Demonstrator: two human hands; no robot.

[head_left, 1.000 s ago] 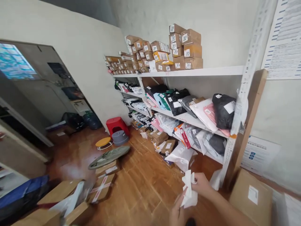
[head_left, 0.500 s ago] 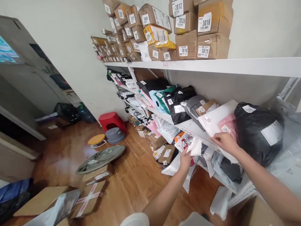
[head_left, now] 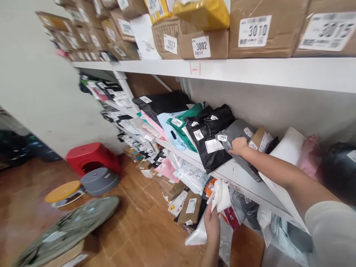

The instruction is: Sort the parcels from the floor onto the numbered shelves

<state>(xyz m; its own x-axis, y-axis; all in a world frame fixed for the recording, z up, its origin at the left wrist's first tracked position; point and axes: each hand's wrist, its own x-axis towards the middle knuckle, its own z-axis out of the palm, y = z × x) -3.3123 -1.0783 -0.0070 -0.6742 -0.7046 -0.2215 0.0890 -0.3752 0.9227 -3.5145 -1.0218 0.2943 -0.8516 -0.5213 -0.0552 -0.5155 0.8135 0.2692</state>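
My left hand [head_left: 211, 219], low in front of the shelf, is closed round the bunched top of a white plastic mailing bag [head_left: 221, 196]. Part of that bag is hard to tell from the parcels behind it. On the middle shelf, my right hand [head_left: 239, 145] is closed on a grey mailing bag [head_left: 235, 130] labelled 3009, with its fingertips partly hidden. Against its left side lies a black mailing bag [head_left: 215, 126] labelled 3003. A small brown parcel [head_left: 261, 139] labelled 3014 rests just right of the hand.
Numbered cardboard boxes [head_left: 253, 31] line the upper white shelf [head_left: 219, 68]. A white parcel [head_left: 286, 148] and a pink one [head_left: 310, 155] sit at the right. On the wooden floor [head_left: 144, 230] stand a red stool [head_left: 91, 155], a grey round stool [head_left: 99, 181] and a folded green item [head_left: 75, 226].
My right hand has left the white parcel, moved left along the shelf and taken hold of the grey bag. My left hand still holds the white bag. The view has moved closer to the shelf.
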